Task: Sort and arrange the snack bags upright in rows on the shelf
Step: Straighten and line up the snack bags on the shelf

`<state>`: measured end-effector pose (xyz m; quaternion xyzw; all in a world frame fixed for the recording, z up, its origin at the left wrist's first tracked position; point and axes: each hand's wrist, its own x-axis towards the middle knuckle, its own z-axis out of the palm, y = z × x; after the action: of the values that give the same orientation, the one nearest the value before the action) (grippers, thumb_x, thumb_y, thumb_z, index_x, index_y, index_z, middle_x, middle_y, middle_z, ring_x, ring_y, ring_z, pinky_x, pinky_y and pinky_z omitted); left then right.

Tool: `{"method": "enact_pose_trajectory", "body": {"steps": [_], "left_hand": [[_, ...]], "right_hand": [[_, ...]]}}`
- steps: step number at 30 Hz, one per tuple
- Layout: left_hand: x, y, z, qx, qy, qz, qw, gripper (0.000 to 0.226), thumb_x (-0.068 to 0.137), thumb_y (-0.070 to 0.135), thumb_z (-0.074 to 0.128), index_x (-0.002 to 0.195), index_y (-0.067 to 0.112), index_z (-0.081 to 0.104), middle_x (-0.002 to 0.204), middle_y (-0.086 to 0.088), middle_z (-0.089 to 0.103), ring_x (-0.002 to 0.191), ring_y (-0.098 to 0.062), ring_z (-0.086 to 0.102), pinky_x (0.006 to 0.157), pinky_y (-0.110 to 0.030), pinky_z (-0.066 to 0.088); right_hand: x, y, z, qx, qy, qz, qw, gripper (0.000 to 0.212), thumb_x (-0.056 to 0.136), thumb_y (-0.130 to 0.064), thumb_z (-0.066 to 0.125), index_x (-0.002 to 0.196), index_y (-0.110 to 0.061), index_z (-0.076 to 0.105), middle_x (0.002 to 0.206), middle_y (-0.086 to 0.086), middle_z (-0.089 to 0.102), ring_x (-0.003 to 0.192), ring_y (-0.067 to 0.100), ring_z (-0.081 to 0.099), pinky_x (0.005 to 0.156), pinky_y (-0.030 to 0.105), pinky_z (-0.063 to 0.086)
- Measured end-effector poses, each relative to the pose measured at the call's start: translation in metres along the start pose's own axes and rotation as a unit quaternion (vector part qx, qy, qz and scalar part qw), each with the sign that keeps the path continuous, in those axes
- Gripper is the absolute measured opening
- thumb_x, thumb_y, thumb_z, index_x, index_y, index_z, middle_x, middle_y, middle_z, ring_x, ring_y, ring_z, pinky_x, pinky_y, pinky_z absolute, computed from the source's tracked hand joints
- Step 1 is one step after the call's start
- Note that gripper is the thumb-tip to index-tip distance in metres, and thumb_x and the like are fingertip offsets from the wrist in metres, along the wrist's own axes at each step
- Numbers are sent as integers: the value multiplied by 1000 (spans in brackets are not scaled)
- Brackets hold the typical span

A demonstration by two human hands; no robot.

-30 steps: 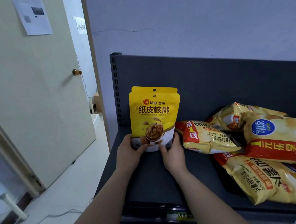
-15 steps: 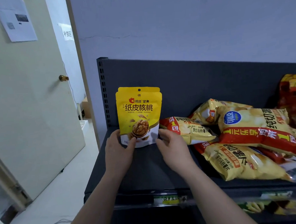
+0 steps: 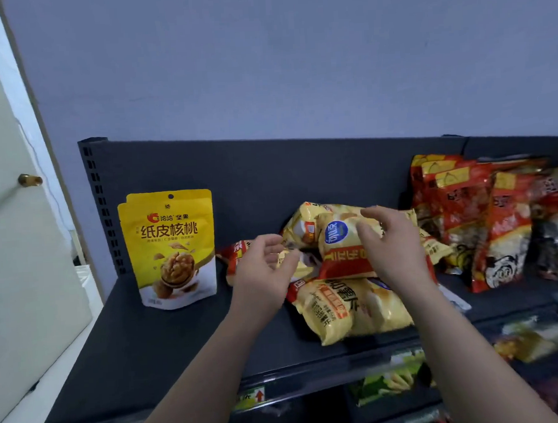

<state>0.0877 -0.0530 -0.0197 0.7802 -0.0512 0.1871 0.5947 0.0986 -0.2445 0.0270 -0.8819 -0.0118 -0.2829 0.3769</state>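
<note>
Two yellow walnut bags [image 3: 173, 246] stand upright, one behind the other, at the left end of the dark shelf [image 3: 155, 340]. To their right lies a heap of yellow potato chip bags [image 3: 344, 308]. My left hand [image 3: 264, 270] hovers over the heap's left side, fingers relaxed and holding nothing. My right hand [image 3: 392, 241] is above the top chip bag [image 3: 340, 240], fingers spread and loosely bent, holding nothing. Red snack bags [image 3: 485, 220] stand at the right.
The shelf's dark back panel [image 3: 285, 175] rises behind the bags against a bluish wall. A pale door with a brass knob [image 3: 28, 179] is at the left. A lower shelf level holds more snack packs [image 3: 390, 380].
Both hands let go of the walnut bags, which stay upright, and moved right over the chip bag heap. The camera view swung right, bringing red bags into view.
</note>
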Motion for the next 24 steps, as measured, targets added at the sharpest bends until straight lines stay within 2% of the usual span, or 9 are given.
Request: {"method": "enact_pose_trajectory", "body": {"steps": [5, 7, 9, 11, 13, 16, 19, 22, 24], "left_hand": [[12, 28, 58, 68, -34, 13, 997, 59, 85, 40, 72, 137, 30, 47, 129, 13, 50, 118, -7, 50, 96, -29, 46], [16, 36, 84, 112, -59, 33, 991, 72, 80, 48, 74, 143, 36, 40, 141, 13, 42, 132, -12, 40, 108, -38, 41], [20, 44, 111, 200, -101, 69, 972, 87, 75, 57, 74, 148, 40, 29, 154, 14, 27, 145, -13, 18, 120, -44, 21], [25, 47, 135, 295, -127, 95, 942, 97, 72, 66, 71, 150, 45, 18, 161, 13, 12, 149, -12, -1, 122, -45, -1], [30, 45, 154, 332, -119, 99, 930, 97, 72, 67, 70, 151, 46, 17, 162, 12, 7, 149, -13, -7, 121, -46, -8], [36, 38, 169, 332, -72, 80, 937, 90, 73, 67, 68, 149, 44, 25, 161, 12, 15, 149, -14, 1, 121, -48, -1], [42, 31, 170, 331, -41, 67, 941, 88, 72, 64, 71, 148, 42, 30, 159, 12, 21, 149, -15, 10, 120, -52, 8], [45, 30, 169, 332, -38, 64, 940, 88, 73, 60, 73, 148, 42, 30, 160, 11, 21, 148, -15, 11, 120, -48, 8], [44, 33, 172, 340, -25, 68, 938, 86, 75, 58, 73, 148, 42, 31, 160, 10, 22, 149, -16, 10, 120, -48, 7]], "right_hand": [[31, 60, -48, -34, 14, 50, 998, 36, 97, -28, 54, 129, -11, 61, 131, 4, 61, 121, 19, 54, 99, 31, 41], [41, 85, -66, -37, 3, 76, 996, 38, 98, -25, 54, 132, -10, 59, 133, 5, 60, 118, 21, 56, 97, 35, 48], [54, 110, -83, -50, -17, 96, 994, 38, 99, -22, 51, 135, -10, 56, 134, 6, 59, 95, 17, 62, 76, 27, 51], [65, 136, -95, -56, -38, 120, 990, 38, 100, -18, 48, 137, -9, 53, 130, 9, 61, 63, 7, 52, 53, 19, 43], [73, 159, -100, -60, -66, 140, 986, 38, 100, -13, 46, 137, -7, 52, 126, 12, 62, 55, 7, 48, 44, 21, 38], [81, 185, -100, -57, -118, 151, 980, 38, 100, -10, 44, 136, -6, 53, 122, 9, 64, 68, 10, 58, 47, 20, 39], [86, 193, -98, 11, -167, 163, 972, 30, 100, -8, 44, 123, -6, 63, 82, -3, 68, 54, 10, 54, 43, 18, 42], [90, 199, -99, 41, -190, 147, 970, 25, 97, -7, 49, 111, -8, 71, 97, -5, 68, 91, 26, 68, 77, 36, 59], [94, 205, -101, 77, -211, 155, 962, 18, 95, -6, 55, 98, -6, 72, 105, 2, 68, 93, 29, 68, 81, 41, 59]]}}
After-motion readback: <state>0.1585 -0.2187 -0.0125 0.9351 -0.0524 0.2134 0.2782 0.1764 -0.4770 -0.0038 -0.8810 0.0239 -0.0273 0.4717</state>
